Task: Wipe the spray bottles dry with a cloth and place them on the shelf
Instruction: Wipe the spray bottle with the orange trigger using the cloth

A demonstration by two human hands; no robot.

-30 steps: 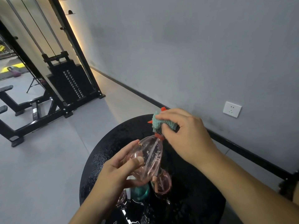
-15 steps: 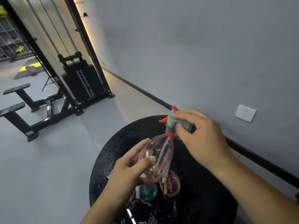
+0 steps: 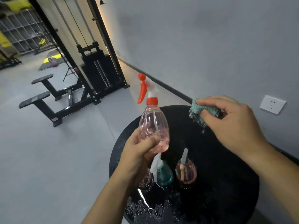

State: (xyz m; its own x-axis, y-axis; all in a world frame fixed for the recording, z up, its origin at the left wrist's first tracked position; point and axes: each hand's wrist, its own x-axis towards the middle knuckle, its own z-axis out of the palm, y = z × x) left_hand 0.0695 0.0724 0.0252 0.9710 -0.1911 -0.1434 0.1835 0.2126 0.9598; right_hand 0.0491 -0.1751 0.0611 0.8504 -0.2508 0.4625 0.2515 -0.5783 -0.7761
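My left hand (image 3: 137, 152) grips the lower body of a clear pink spray bottle (image 3: 152, 126) with an orange-red trigger head, held upright above the round black table (image 3: 226, 183). My right hand (image 3: 229, 125) pinches a folded teal cloth (image 3: 198, 110) to the right of the bottle, apart from it. Below, on the wet table, stand a teal bottle (image 3: 165, 175) with a white sprayer, a pink bottle (image 3: 186, 172), and another pink bottle (image 3: 146, 179) partly hidden behind my left wrist.
Water drops lie along the table's near edge (image 3: 145, 207). A black cable weight machine (image 3: 97, 70) and its bench (image 3: 42, 94) stand on the grey floor at the left. A grey wall with a white socket (image 3: 272, 104) runs along the right. Cube shelving (image 3: 21, 39) shows far left.
My right hand pulled the cloth off the sprayer head and moved to the right. My left hand lifted the pink bottle higher and upright, baring its orange-red head.
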